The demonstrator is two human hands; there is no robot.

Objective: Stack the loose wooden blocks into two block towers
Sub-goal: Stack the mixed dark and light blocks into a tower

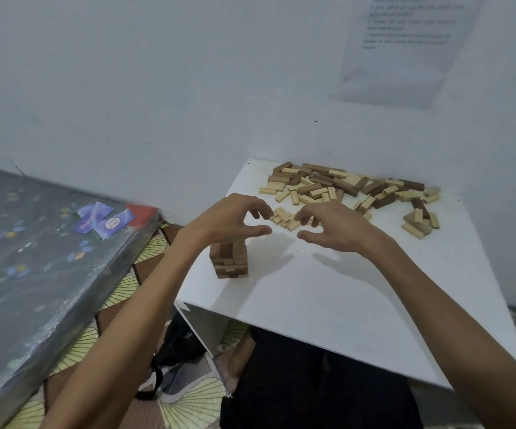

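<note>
A short tower (229,260) of light and dark wooden blocks stands near the left edge of the white table (327,298). My left hand (235,219) hovers just above and behind it, fingers loosely curved, holding nothing. My right hand (334,229) hangs beside it over the table, fingers also curved and empty. Both sets of fingertips point toward a small cluster of light blocks (284,218) lying between them. A big pile of loose blocks (343,187) is spread along the table's far side by the wall.
A smaller heap of blocks (420,222) lies at the far right of the table. A mattress in plastic wrap (34,258) with cards (105,221) on it lies to the left. A black bag (176,345) sits on the patterned floor under the table.
</note>
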